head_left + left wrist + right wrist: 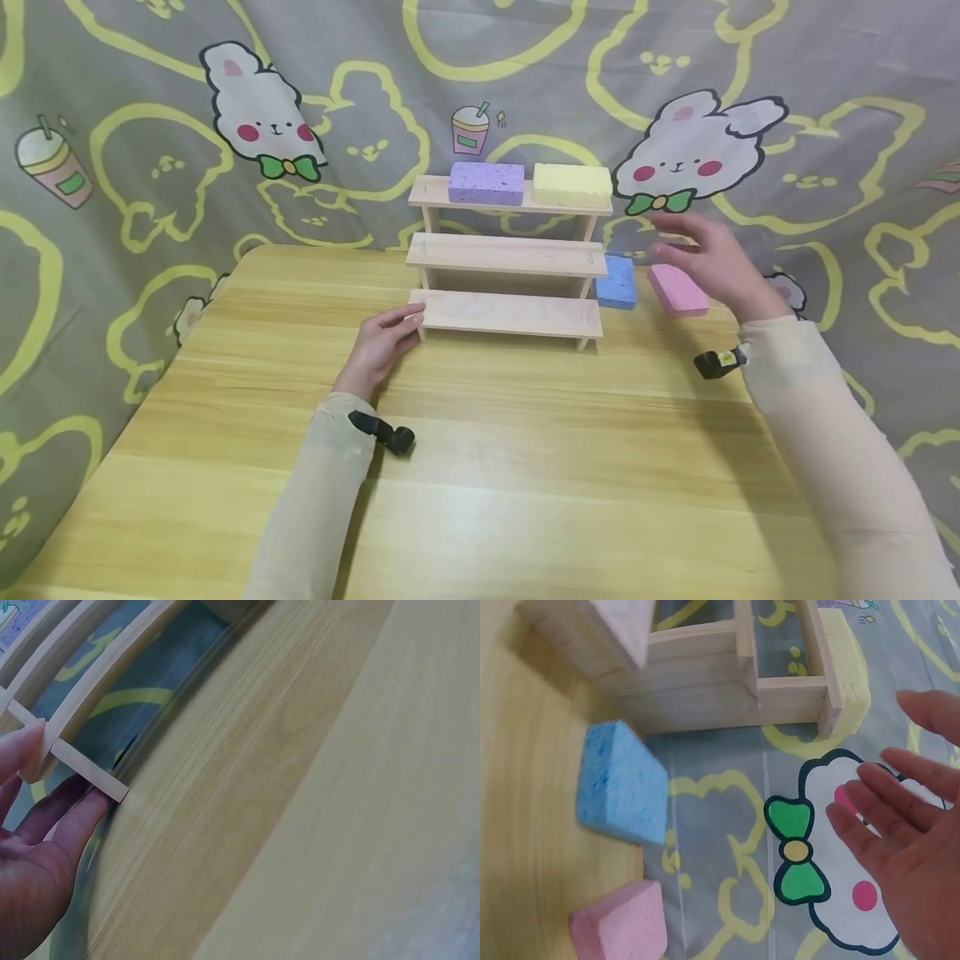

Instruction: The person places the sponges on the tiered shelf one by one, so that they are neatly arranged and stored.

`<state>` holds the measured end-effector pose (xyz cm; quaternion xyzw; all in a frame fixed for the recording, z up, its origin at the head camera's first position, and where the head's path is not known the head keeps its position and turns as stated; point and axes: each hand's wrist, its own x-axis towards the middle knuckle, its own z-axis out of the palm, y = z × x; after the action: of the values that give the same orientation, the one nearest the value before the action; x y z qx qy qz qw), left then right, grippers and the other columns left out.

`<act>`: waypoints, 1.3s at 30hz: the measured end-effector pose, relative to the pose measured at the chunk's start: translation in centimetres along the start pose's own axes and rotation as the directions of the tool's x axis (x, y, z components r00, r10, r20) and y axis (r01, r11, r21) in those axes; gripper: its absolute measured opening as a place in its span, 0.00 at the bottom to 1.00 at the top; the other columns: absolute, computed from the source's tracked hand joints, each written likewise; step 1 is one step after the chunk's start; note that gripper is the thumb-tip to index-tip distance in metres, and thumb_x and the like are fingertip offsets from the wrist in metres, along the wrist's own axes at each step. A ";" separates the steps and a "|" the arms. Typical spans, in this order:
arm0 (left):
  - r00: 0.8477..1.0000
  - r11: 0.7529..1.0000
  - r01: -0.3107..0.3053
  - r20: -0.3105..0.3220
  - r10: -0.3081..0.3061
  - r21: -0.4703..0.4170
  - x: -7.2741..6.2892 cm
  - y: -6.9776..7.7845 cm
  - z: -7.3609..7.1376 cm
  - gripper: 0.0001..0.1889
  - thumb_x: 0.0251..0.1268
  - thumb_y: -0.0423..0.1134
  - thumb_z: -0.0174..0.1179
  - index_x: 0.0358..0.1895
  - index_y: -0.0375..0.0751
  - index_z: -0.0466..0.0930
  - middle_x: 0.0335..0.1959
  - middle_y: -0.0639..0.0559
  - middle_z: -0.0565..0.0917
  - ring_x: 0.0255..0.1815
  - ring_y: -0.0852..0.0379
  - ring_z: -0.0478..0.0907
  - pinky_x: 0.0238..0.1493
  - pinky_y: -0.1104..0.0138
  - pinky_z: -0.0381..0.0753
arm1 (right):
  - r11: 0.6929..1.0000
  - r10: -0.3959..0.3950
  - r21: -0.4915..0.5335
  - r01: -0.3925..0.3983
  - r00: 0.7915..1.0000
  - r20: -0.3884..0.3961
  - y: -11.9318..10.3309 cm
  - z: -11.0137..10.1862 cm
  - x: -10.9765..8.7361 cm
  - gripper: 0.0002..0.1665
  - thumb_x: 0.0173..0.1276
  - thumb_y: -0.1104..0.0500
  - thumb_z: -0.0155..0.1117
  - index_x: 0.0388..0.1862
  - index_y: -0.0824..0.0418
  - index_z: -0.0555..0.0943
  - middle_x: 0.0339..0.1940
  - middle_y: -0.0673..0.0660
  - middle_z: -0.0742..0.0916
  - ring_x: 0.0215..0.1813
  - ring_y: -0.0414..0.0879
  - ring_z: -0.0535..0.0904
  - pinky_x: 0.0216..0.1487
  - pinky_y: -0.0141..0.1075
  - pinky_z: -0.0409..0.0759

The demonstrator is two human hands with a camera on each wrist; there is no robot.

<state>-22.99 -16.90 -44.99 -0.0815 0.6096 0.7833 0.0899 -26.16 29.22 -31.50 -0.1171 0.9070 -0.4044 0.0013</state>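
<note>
A three-step wooden display shelf (506, 313) stands at the back of the table. My left hand (381, 342) holds the left end of its lowest step. In the left wrist view the thumb of the left hand (37, 877) lies at the step's edge, with fingers against the leg. On the top step sit a purple sponge (486, 183) and a yellow sponge (572, 185), side by side. My right hand (707, 260) is raised right of the shelf, its fingers extended and holding nothing. Below it lie a blue sponge (617, 282) and a pink sponge (677, 290) on the table.
The wooden table (480, 467) stretches in front of the shelf. Close behind it hangs a grey curtain (360, 125) with rabbit and cup prints. The blue sponge lies close beside the shelf's right side.
</note>
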 end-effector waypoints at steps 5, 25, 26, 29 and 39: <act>1.000 1.000 -0.002 -0.004 0.002 -0.002 0.0 0.1 0.0 0.21 0.68 0.30 0.61 0.63 0.30 0.74 0.67 0.44 0.72 0.63 0.47 0.73 0.57 0.66 0.79 | 1.000 -0.016 -0.020 0.017 0.999 0.041 0.2 0.1 -1.5 0.40 0.72 0.49 0.63 0.78 0.55 0.60 0.73 0.61 0.67 0.68 0.63 0.68 0.66 0.59 0.67; 1.000 1.000 -0.013 0.012 0.013 -0.009 -0.1 0.0 0.1 0.22 0.69 0.30 0.61 0.64 0.29 0.73 0.67 0.43 0.72 0.63 0.47 0.73 0.58 0.66 0.78 | 0.993 0.047 -0.107 -0.051 0.998 -0.036 3.4 -0.9 -8.6 0.36 0.74 0.49 0.60 0.72 0.66 0.65 0.69 0.69 0.70 0.65 0.67 0.69 0.63 0.34 0.74; 1.000 1.000 -0.012 0.011 0.012 -0.009 -0.1 0.0 0.1 0.22 0.69 0.30 0.61 0.64 0.29 0.73 0.67 0.43 0.72 0.63 0.48 0.73 0.58 0.66 0.78 | 0.993 0.044 -0.110 -0.048 0.998 -0.043 3.8 -1.0 -8.8 0.36 0.74 0.49 0.61 0.72 0.67 0.65 0.68 0.69 0.71 0.64 0.67 0.69 0.60 0.26 0.74; 1.000 1.000 -0.016 0.009 0.016 -0.015 -0.1 -0.1 0.1 0.22 0.68 0.30 0.62 0.63 0.29 0.74 0.67 0.43 0.72 0.63 0.48 0.73 0.58 0.66 0.78 | 0.991 0.055 -0.119 -0.061 0.997 -0.053 4.5 -1.1 -9.8 0.35 0.74 0.49 0.61 0.72 0.66 0.65 0.68 0.70 0.71 0.63 0.68 0.70 0.45 0.09 0.65; 1.000 1.000 -0.016 0.004 0.016 -0.021 0.0 -0.1 0.0 0.19 0.67 0.30 0.63 0.61 0.32 0.77 0.66 0.44 0.73 0.62 0.48 0.74 0.57 0.66 0.79 | 0.988 0.084 -0.120 -0.102 0.986 -0.143 7.8 -1.1 -13.5 0.32 0.74 0.53 0.61 0.69 0.70 0.68 0.65 0.70 0.72 0.67 0.50 0.65 0.53 0.11 0.63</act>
<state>-23.00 -16.83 -45.08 -0.0760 0.6020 0.7904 0.0841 -14.83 37.91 -37.74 -0.0462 0.9333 -0.3525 -0.0498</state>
